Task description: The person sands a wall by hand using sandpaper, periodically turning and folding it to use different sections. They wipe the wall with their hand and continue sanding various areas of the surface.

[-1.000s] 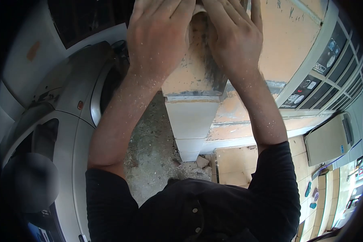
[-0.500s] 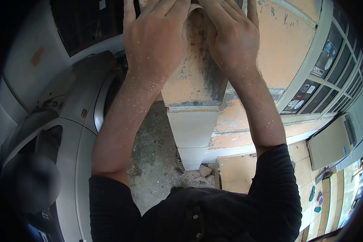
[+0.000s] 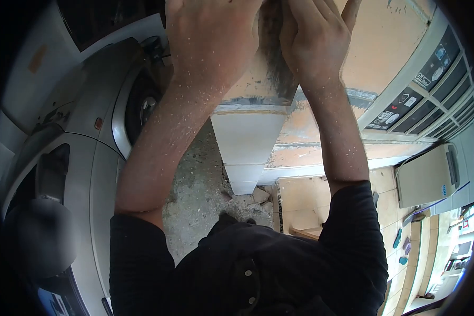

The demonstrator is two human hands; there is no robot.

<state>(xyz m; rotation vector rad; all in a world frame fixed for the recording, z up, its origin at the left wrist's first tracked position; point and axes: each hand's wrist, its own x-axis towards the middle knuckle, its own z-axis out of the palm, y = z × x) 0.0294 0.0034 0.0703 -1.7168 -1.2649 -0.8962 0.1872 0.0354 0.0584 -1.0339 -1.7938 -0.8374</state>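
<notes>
left hand (image 3: 213, 39) and right hand (image 3: 318, 42) flank a scuffed pillar (image 3: 263, 79), white base (image 3: 246, 137) below them; fingertips cropped, grip cannot be told.

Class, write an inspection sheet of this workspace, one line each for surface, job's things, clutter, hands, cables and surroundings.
Surface: upright, patchy peach-and-grey plastered pillar, scuffed, above a white rectangular base.
Job's things: pillar at the hands; no tool seen, though fingertips are cut off by the top edge.
Clutter: pale, jagged rubble chunks on the floor beside the base.
Hands: bare left hand and bare right hand, both raised at the pillar, white-specked; grip cannot be told.
Cables: one thin purple line near the beige boxy appliance, possibly a cord.
Surroundings: silver-grey metal car at picture left; white-framed, stickered window at right.
</notes>
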